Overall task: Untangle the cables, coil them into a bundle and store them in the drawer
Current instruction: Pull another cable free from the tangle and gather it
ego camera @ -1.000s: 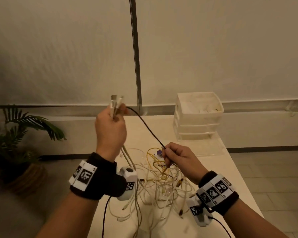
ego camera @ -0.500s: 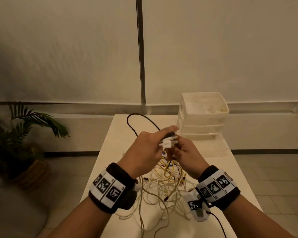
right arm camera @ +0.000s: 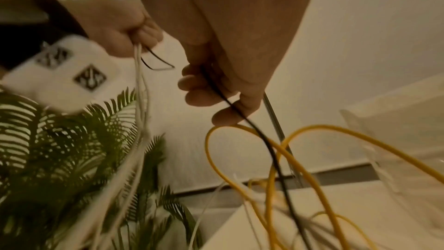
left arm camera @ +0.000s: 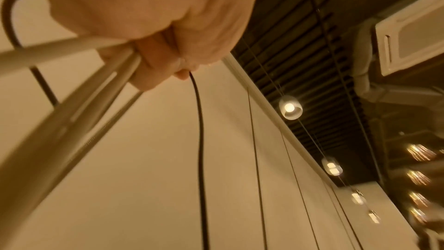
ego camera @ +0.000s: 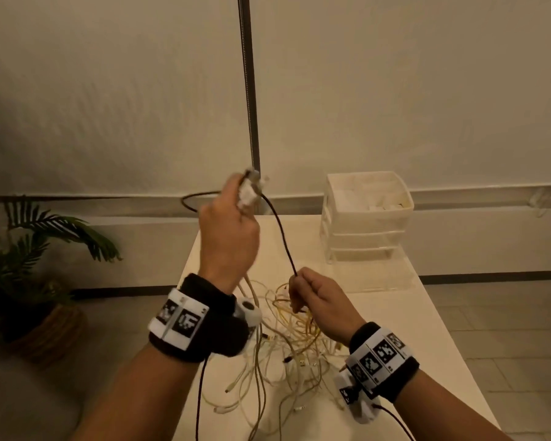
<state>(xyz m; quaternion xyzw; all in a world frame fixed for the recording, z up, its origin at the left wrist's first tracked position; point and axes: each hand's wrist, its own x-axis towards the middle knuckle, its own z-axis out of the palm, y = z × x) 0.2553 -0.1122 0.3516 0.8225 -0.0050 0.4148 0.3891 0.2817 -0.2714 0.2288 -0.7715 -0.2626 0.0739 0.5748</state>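
A tangle of white and yellow cables lies on the white table. My left hand is raised above it and grips a bunch of white cables together with the black cable, their plug ends sticking out at the top. The black cable runs down to my right hand, which holds it just over the pile. In the right wrist view the black cable passes through my curled fingers beside yellow cable loops.
A white plastic drawer unit stands at the table's far right, with a clear drawer pulled out in front of it. A potted palm stands on the floor to the left. The wall is close behind.
My left hand has risen from next to the right hand, lifting the cable bunch and drawing the black cable up through the right hand. The right hand stayed low over the pile.
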